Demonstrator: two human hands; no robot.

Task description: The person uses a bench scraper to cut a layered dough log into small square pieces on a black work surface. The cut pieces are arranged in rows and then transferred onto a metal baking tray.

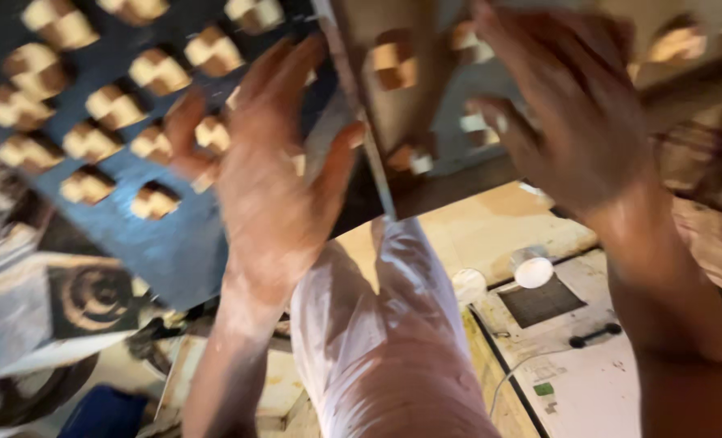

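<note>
My left hand (272, 162) lies flat with fingers spread on a dark blue tray (178, 251) that carries rows of small two-toned dough pieces (105, 105); its thumb hooks over the tray's metal edge (361, 122). My right hand (572, 105) presses on a second tray (458, 138) at the upper right, fingers curled over several more dough pieces (393, 65). The picture is blurred by motion. Neither hand grips a single piece.
Below the trays are my knee in a pale trouser leg (385, 341), a white scale-like device (588, 357) with a dark panel and round white knob (533, 269), and a cable. A patterned board (69, 308) sits at the lower left.
</note>
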